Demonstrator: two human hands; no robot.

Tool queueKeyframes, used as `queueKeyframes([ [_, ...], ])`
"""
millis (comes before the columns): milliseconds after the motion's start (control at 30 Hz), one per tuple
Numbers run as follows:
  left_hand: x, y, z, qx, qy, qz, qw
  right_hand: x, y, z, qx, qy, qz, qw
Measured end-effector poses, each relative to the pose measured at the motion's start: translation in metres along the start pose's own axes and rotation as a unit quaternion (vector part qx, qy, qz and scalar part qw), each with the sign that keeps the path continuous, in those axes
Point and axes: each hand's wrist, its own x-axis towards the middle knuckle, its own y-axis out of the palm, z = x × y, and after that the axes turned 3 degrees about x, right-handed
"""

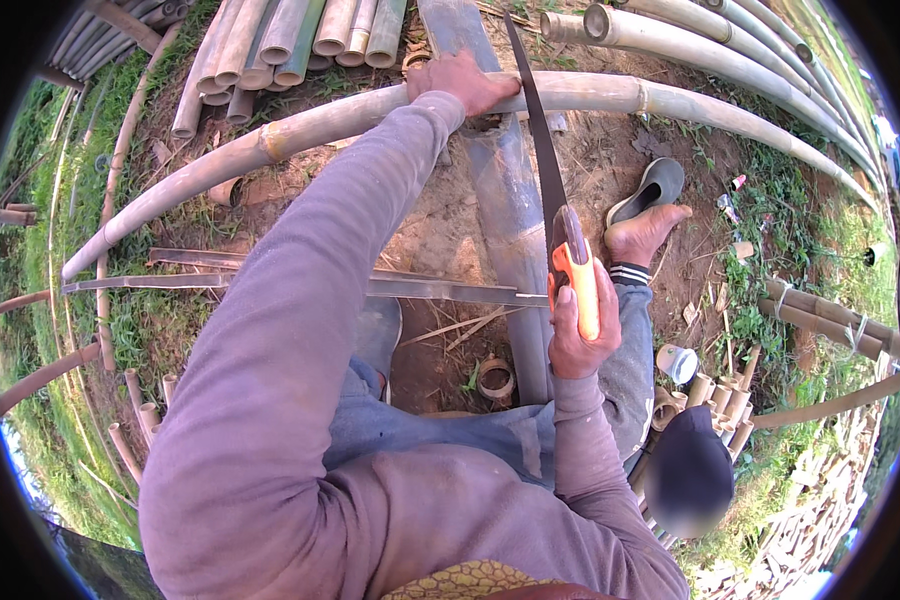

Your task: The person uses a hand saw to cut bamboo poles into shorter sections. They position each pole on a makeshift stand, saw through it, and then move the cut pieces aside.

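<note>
Left hand (460, 82) closing over a long grey-tan bamboo pole (340, 118), its back turned up; the thumb is pointing right along the pole, and most of the fingertips are hiding from view. Right hand (587, 345) wrapping around the orange handle (582, 295) of a hand saw, thumb lying along the grip. The saw's dark blade (542, 145) is running up and away, crossing over the pole just right of the left thumb; cannot tell whether its teeth are touching the bamboo.

The pole is lying crosswise, spanning well out to both sides, its middle sitting over a thick grey beam (515, 230) that is running away from the person. Below the pole, a split strip (420, 287) is stretching leftward from the beam, passing behind the left sleeve. A short bamboo ring (495, 380) is resting on the ground just left of the beam.

Upper left, cut poles (295, 40) are lying stacked; longer ones (710, 60) are filling the upper right. A bare foot (645, 235) is resting beside a dark shoe (658, 187). Lower right, a white tub (677, 363) is standing near short bamboo pieces (730, 400).
</note>
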Motion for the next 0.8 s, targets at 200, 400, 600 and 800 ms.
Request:
queueKeyframes([
  [200, -0.002, 0.009, 0.0, -0.002, 0.003, -0.016, 1.0, 0.011, 0.02, -0.003, 0.019, -0.048, -0.014, 0.999],
  [400, -0.001, 0.001, -0.001, 0.001, 0.006, -0.002, 1.0, 0.059, 0.049, 0.0, 0.031, -0.048, -0.014, 0.998],
  [600, -0.003, -0.002, 0.001, -0.005, 0.007, 0.01, 1.0, -0.025, -0.006, 0.0, 0.048, -0.016, 0.01, 0.999],
  [800, -0.009, 0.005, 0.019, 0.01, 0.097, 0.003, 0.995, 0.067, 0.045, -0.002, 0.023, -0.06, 0.003, 0.998],
])
